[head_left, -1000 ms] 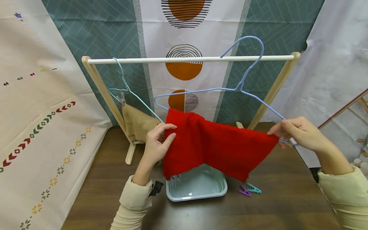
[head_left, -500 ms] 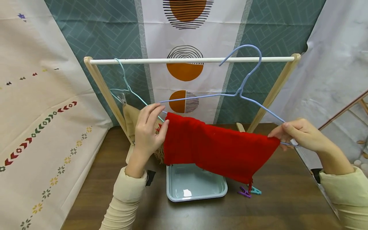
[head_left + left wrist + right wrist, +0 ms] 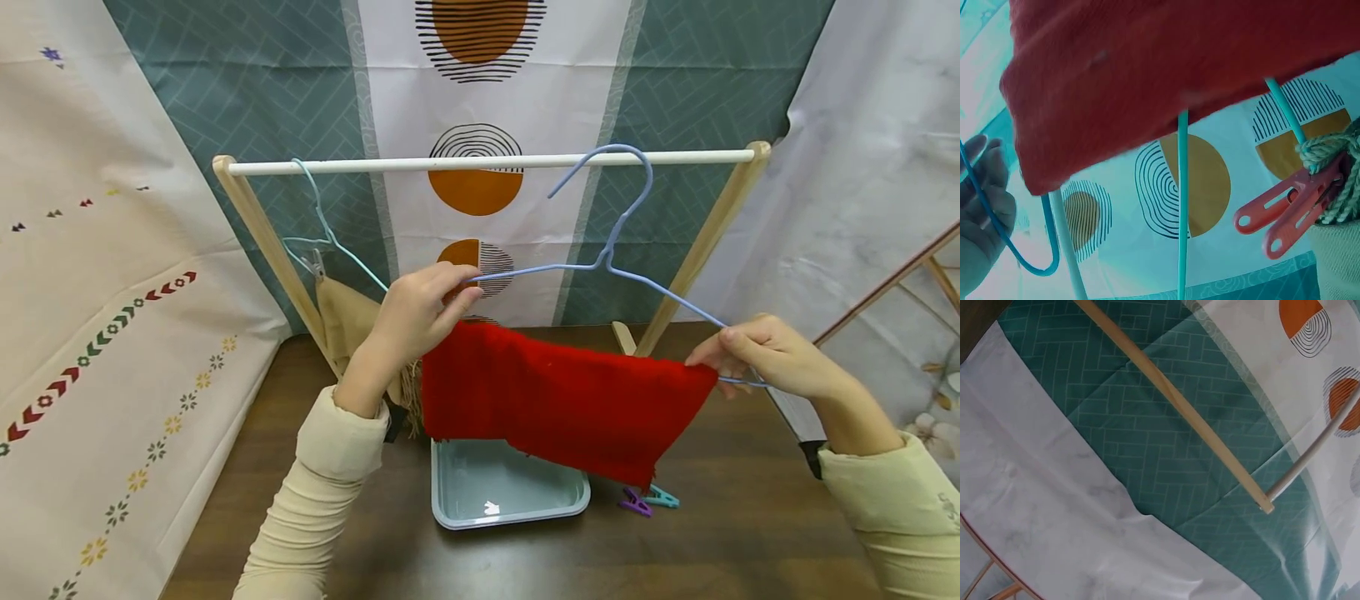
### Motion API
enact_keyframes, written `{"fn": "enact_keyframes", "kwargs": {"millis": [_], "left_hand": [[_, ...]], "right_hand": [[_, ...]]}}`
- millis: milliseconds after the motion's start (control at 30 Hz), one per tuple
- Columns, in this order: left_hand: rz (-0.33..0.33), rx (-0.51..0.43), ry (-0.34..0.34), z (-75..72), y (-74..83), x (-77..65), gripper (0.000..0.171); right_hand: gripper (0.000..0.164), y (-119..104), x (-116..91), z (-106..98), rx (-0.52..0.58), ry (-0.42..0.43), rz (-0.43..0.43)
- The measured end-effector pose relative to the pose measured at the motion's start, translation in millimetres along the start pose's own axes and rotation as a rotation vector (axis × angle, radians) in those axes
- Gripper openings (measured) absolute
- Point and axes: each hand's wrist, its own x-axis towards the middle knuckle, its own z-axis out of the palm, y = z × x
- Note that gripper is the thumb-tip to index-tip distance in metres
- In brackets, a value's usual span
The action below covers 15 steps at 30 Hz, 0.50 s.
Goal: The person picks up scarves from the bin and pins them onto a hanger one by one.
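A red cloth [image 3: 562,400] is draped over the lower bar of a blue wire hanger [image 3: 600,265]. My left hand [image 3: 420,312] grips the hanger's left end just above the cloth's top left edge. Pinching the hanger's right end and the cloth's corner is my right hand [image 3: 757,358]. The hanger's hook [image 3: 611,158] sits at the level of the white rail [image 3: 375,165] of a wooden rack. In the left wrist view the red cloth [image 3: 1179,75] fills the top. The right wrist view shows only the rack's leg [image 3: 1172,400] and backdrop.
A second light-blue hanger [image 3: 322,221] hangs at the rail's left end with a beige cloth [image 3: 352,321] clipped to it by a pink peg [image 3: 1291,209]. A pale blue tray [image 3: 510,512] lies on the dark table below, with a purple peg [image 3: 633,502] and a teal peg [image 3: 662,497] beside it.
My left hand rose from the cloth's left edge to the hanger's left end. The hanger's hook dropped from above the rail to rail level and shifted left. The cloth hangs flatter.
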Motion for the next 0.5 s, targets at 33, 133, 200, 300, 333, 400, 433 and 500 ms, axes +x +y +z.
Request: {"fn": "enact_keyframes", "kwargs": {"millis": [33,133,200,300,333,400,433,500], "left_hand": [[0.003,-0.024,-0.004,0.1,-1.1,0.1,0.010],[-0.010,-0.133,-0.020,0.3,-4.0,0.8,0.006],[-0.041,-0.228,-0.026,0.7,-4.8,1.0,0.007],[-0.104,-0.348,-0.011,1.9,-3.5,0.0,0.010],[-0.124,-0.375,-0.002,2.2,-2.2,-0.4,0.011],[-0.150,-0.408,0.023,2.9,0.9,-1.1,0.012],[-0.158,-0.415,0.037,3.2,2.5,-1.4,0.013],[-0.165,-0.418,0.062,3.6,5.7,-1.3,0.013]], "right_hand": [[0.039,0.8,-0.3,-0.1,0.007,-0.003,-0.007],[0.041,2.7,-1.4,-1.2,0.007,-0.009,0.003],[0.042,4.2,-2.0,-2.0,0.022,-0.017,0.023],[0.040,5.1,-2.6,-3.5,0.043,-0.041,0.095],[0.037,4.5,-2.8,-4.0,0.031,-0.046,0.133],[0.032,2.2,-3.3,-4.8,-0.019,-0.054,0.218],[0.028,0.5,-3.5,-5.0,-0.054,-0.058,0.256],[0.020,-2.6,-3.3,-4.4,-0.139,-0.061,0.314]]}}
